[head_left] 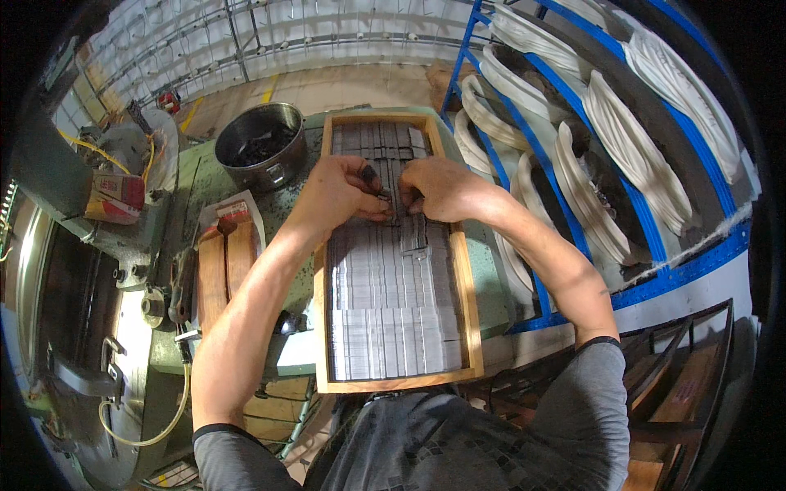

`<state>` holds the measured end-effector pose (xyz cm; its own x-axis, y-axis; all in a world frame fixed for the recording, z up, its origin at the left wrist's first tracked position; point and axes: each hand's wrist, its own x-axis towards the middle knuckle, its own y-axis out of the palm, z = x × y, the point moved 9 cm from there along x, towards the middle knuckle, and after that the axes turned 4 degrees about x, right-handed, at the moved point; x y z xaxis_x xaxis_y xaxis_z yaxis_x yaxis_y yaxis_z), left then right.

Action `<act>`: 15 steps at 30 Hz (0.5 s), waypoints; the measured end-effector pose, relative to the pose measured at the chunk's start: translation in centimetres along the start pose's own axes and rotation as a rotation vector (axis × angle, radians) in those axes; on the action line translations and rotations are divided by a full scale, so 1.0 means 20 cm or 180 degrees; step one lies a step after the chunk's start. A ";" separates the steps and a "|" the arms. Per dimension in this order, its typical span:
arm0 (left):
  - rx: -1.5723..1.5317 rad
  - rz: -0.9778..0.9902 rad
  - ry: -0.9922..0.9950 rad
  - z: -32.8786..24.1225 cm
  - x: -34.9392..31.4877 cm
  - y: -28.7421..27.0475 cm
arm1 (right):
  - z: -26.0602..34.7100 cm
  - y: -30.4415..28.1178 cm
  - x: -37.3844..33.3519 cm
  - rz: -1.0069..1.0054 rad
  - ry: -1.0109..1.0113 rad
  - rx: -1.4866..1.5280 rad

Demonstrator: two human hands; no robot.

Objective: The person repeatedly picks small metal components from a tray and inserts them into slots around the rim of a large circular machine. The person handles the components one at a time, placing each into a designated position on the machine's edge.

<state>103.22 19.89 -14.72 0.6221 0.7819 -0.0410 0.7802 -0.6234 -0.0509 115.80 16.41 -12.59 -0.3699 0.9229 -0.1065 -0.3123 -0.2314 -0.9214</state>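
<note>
A long shallow wooden tray lies lengthwise in front of me, packed with rows of thin grey metal strips. Over its upper half both my hands meet among the rows. My left hand is closed, its thumb and fingers pinching at the strips near the middle; something dark covers one fingertip. Just to the right, my right hand curls its fingers down onto the same strips. The right fingertips are partly hidden behind the knuckles. A few pieces below the right hand sit out of line with their rows.
A steel pot with dark bits stands on the green table, beyond wooden blocks. At left is a machine with a hose and a red box. A blue rack holding white cloth rolls borders the right side.
</note>
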 end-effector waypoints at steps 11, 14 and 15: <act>0.0506 -0.0142 0.0465 -0.06 0.00 0.00 | -0.01 -0.13 -0.01 -0.0342 -0.0030 0.0494; 0.0519 -0.0132 0.0600 -0.09 0.00 0.02 | -0.04 -0.11 -0.01 -0.0119 0.0274 0.1196; 0.0656 -0.0197 0.0562 -0.09 0.00 0.01 | -0.04 -0.10 -0.02 -0.0032 0.0320 0.1574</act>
<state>103.52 19.74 -12.90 0.5896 0.7951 0.1420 0.7985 -0.5474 -0.2504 117.28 16.82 -11.01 -0.2863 0.9453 -0.1564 -0.7015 -0.3180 -0.6378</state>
